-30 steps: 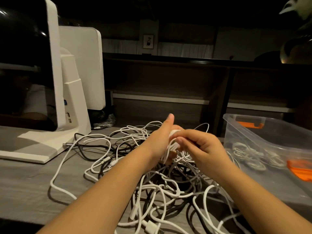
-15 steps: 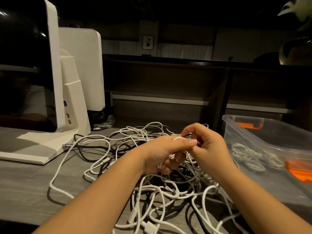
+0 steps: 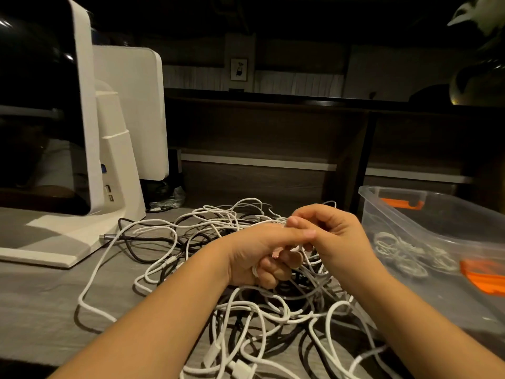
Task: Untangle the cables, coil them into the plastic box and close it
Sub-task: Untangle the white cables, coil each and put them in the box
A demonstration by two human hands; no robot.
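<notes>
Over the middle of the grey table, both hands sit closer together than one second ago. At that time the left thumb pointed straight up and the right fingers pinched white cable in front of the left palm. Half a second ago the left thumb had already dropped flat and the right hand had risen above it. That arrangement holds now with little further change: hands marginally lower over the pile, box and pile not displaced.

Left hand: fingers curled tight into the palm around a small bundle of white cable, a loop of which shows at the heel of the fist. Thumb lies extended to the right across the top, its tip touching the right hand.

Right hand: fingers bent downward, fingertips meeting just above the left thumb. A thin white strand runs up to those fingertips; the pinch itself is partly hidden by the left thumb, so the contact is likely but not fully seen.

Tangle of cables: white and black cords lie heaped on the table beneath and around both forearms, loops spreading left toward the white monitor stand and forward to the near edge.

Plastic box: clear, open at the top, standing at the right just beside the pile, with orange latches. Several coiled white cables already lie on its floor.
</notes>
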